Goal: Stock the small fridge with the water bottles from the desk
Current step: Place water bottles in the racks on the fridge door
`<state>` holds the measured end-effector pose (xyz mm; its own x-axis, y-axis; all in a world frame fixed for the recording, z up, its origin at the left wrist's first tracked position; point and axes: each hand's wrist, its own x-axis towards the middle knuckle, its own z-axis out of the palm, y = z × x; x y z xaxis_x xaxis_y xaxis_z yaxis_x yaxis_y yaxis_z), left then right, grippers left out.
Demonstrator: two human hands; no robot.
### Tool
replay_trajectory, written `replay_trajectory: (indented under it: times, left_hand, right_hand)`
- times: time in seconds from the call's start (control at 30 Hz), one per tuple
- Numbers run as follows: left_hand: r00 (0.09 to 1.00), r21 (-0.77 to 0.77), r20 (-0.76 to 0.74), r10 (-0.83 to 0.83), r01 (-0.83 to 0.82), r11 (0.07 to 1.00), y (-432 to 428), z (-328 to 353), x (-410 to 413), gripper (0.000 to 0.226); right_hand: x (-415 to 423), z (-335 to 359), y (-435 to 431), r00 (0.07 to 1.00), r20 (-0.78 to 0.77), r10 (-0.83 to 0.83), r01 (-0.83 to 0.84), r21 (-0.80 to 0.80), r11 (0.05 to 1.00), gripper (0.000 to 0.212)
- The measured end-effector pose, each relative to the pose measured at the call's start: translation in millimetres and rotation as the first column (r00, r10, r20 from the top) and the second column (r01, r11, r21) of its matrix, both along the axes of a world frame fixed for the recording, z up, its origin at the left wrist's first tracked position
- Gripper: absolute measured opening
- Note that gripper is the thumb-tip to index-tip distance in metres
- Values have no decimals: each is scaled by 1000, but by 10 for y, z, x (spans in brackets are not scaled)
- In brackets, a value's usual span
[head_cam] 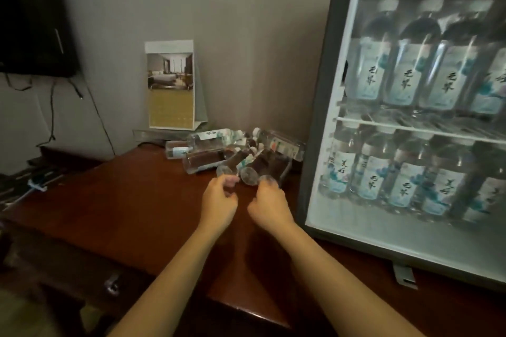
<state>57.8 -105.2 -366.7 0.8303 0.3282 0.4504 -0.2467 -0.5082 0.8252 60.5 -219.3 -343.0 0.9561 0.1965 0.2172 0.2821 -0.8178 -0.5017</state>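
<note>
Several clear water bottles [204,159] lie on their sides in a heap at the back of the dark wooden desk [123,200], next to the small fridge [320,128]. Its glass door is closed, and two shelves of upright bottles [405,74] show behind it. My left hand [219,200] hovers with loosely curled fingers just short of the base of one lying bottle [226,171]. My right hand [269,200] has its fingertips against the base of another lying bottle [276,165]. Neither hand is wrapped round a bottle.
A standing hotel card [171,85] is behind the heap against the wall. A dark TV [32,13] with hanging cables is on the upper left. The desk's front edge and a drawer handle [111,284] are at lower left.
</note>
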Motion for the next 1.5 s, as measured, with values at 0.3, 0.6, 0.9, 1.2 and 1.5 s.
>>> replay_trajectory:
  times: [0.3, 0.6, 0.9, 1.2, 1.5]
  left_hand:
    - [995, -196, -89, -33, 15, 980, 90, -112, 811, 25]
    - [998, -40, 24, 58, -57, 998, 223, -243, 802, 21]
    - [964, -193, -175, -201, 166, 967, 132, -266, 634, 25]
    - [854, -346, -365, -371, 246, 905, -106, -128, 216, 17]
    - [774, -388, -498, -390, 203, 899, -132, -28, -101, 30]
  right_hand:
    - [933, -16, 224, 859, -323, -397, 480, 237, 845, 62]
    - [920, -225, 329, 887, -69, -457, 458, -2, 889, 58]
    - [204, -332, 286, 943, 217, -252, 320, -378, 869, 35]
    - [-387, -282, -24, 979, 194, -68, 130, -331, 934, 34]
    - [-511, -136, -333, 987, -45, -155, 161, 328, 931, 32]
